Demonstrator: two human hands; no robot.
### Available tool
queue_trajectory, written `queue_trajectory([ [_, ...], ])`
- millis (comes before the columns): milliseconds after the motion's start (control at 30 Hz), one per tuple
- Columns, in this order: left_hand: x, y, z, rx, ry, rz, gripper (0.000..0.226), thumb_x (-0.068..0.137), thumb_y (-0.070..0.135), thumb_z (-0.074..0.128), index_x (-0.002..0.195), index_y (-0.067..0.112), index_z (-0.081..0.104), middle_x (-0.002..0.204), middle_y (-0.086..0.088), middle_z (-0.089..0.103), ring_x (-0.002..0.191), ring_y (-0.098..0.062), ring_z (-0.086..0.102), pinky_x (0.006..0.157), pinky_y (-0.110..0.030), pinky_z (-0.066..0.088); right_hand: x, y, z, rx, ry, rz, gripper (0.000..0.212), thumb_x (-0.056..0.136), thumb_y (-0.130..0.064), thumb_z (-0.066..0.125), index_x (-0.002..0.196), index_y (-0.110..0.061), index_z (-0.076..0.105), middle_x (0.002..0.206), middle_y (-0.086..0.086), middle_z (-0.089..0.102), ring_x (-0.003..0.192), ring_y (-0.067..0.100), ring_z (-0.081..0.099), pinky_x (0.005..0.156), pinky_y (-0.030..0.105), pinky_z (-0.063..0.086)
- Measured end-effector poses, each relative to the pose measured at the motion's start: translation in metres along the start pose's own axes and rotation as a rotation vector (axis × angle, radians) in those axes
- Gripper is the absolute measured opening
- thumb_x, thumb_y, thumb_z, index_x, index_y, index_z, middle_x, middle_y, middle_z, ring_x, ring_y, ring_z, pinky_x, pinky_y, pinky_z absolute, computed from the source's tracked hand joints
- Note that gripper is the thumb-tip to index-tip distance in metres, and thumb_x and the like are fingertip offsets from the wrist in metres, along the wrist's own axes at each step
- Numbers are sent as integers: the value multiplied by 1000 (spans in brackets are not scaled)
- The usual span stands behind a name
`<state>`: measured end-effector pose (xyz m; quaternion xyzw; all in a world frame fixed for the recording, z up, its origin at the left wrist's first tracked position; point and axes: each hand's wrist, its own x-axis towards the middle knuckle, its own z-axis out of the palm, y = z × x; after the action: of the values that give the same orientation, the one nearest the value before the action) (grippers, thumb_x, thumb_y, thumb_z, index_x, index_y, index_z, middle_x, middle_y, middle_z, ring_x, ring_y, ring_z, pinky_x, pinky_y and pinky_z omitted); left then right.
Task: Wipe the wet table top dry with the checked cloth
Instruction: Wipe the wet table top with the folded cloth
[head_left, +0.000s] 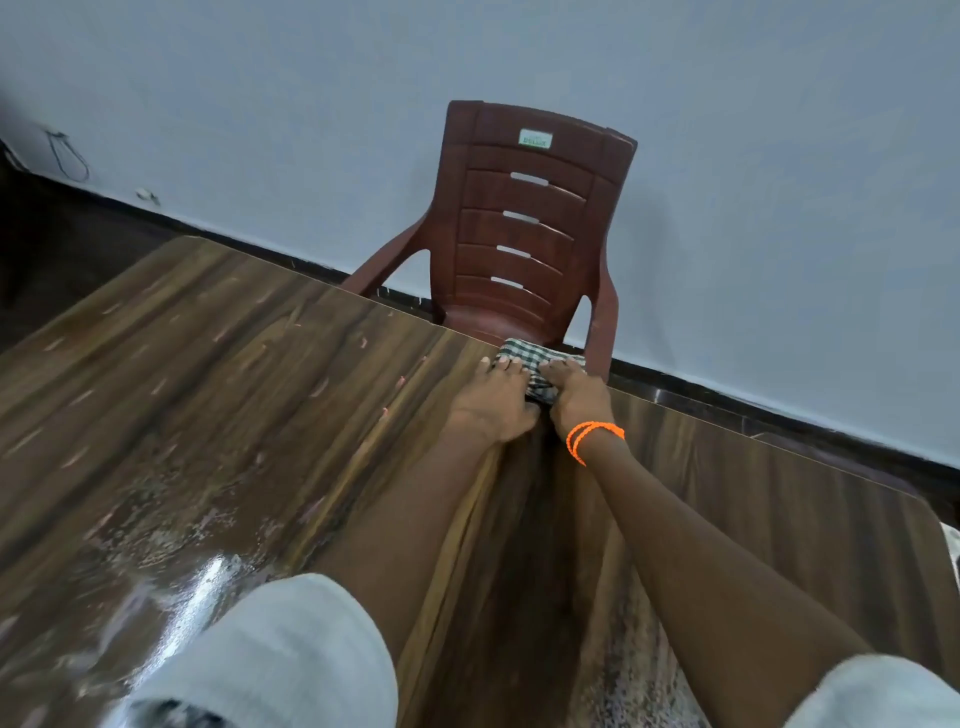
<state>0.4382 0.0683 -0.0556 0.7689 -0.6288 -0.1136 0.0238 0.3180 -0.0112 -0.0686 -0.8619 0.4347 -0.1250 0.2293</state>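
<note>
The checked cloth (524, 358), green and white and folded small, lies at the far edge of the wooden table top (218, 395). My left hand (493, 402) presses flat on the cloth's left part with fingers spread. My right hand (574, 392), with an orange bracelet on the wrist, presses on its right part. Both arms are stretched far forward. The table's near left area shines with water and foam-like streaks. A darker band runs from the cloth back toward me.
A brown plastic chair (524, 223) stands just beyond the table's far edge, right behind the cloth. A pale wall with a dark skirting runs behind it. The table's right corner (935, 514) is near the frame's right side.
</note>
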Motion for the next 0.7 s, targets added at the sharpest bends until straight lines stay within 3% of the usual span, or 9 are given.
queue_trajectory([
  [133,-16,-24,-4,-24,24,-24,61,94,35,48,147,5,38,155,-14,34,145,-28,25,120,-43,9,3,-20,17,10,-34,-63,60,76,11,51,130,-15,57,138,9,50,129,27,43,105,34,35],
  [367,-75,-30,-2,-168,68,-80,59,95,31,50,147,6,40,156,-14,33,146,-27,22,119,-39,5,-46,-49,26,20,-8,-216,57,78,14,46,129,-9,57,138,9,50,134,22,36,104,23,17],
  [500,-114,-5,16,-175,43,-37,75,81,43,35,146,5,42,155,-15,36,147,-26,22,120,-40,4,-99,-31,35,73,24,-139,58,77,9,44,127,-16,58,142,2,48,136,18,36,101,37,41],
  [600,-126,14,30,-167,36,6,75,79,44,36,144,8,43,154,-12,37,146,-28,23,120,-50,16,-127,-5,35,7,29,-124,69,74,14,47,133,-20,54,143,-4,47,140,10,27,107,24,33],
  [700,-115,23,26,-89,81,52,69,81,35,45,143,3,44,152,-16,40,144,-28,27,121,-41,11,-124,-4,30,-9,90,-45,69,71,16,49,131,-18,56,141,-1,50,138,12,31,109,23,29],
])
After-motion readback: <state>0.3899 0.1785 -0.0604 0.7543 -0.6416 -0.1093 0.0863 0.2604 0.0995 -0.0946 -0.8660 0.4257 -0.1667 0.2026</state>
